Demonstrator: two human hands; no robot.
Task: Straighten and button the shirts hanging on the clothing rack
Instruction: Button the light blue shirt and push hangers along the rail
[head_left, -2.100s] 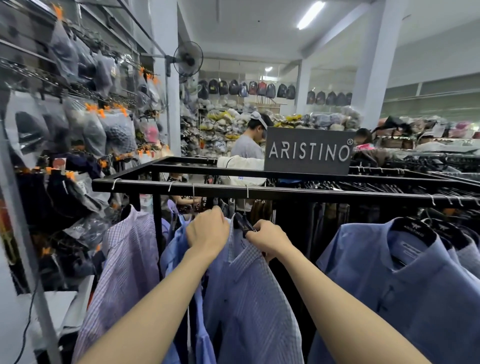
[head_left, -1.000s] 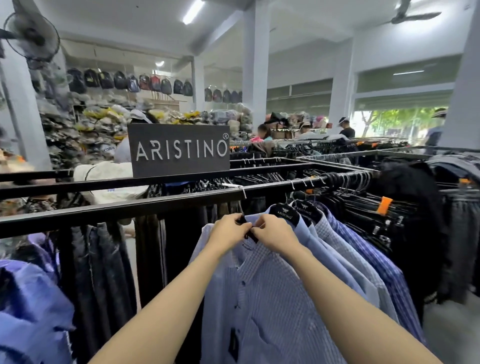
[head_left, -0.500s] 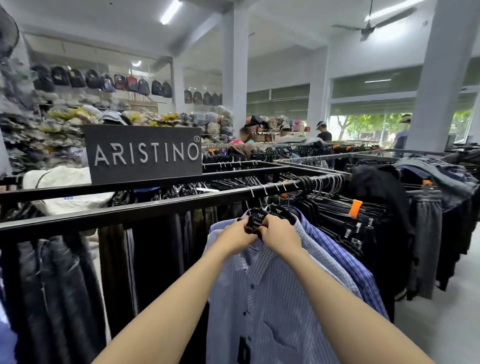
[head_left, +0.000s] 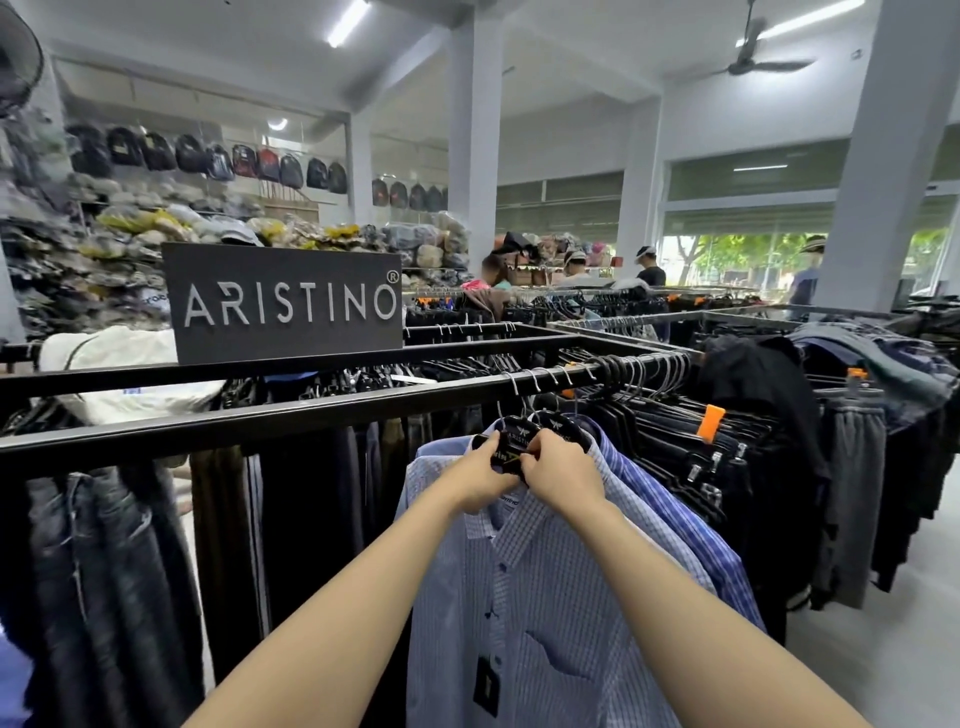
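Note:
A pale blue checked shirt (head_left: 550, 597) hangs on a black hanger (head_left: 514, 439) from the black rack bar (head_left: 322, 415). A dark tag hangs from its placket low down. My left hand (head_left: 480, 480) and my right hand (head_left: 563, 475) meet at the collar, both pinching the fabric just below the hanger. Behind this shirt hang more blue shirts (head_left: 675, 514), one with bolder stripes. The collar button is hidden by my fingers.
Dark trousers (head_left: 104, 571) hang left of the shirt and black trousers (head_left: 727, 467) on clip hangers to the right. A dark brand sign (head_left: 285, 304) stands on the rack top. Several people stand at the far racks. Pale floor (head_left: 883, 649) shows at the right.
The checked shirt has slid right along the bar, from beside the left shirts to against the right group. Both hands stayed at its collar and now pinch it closer together.

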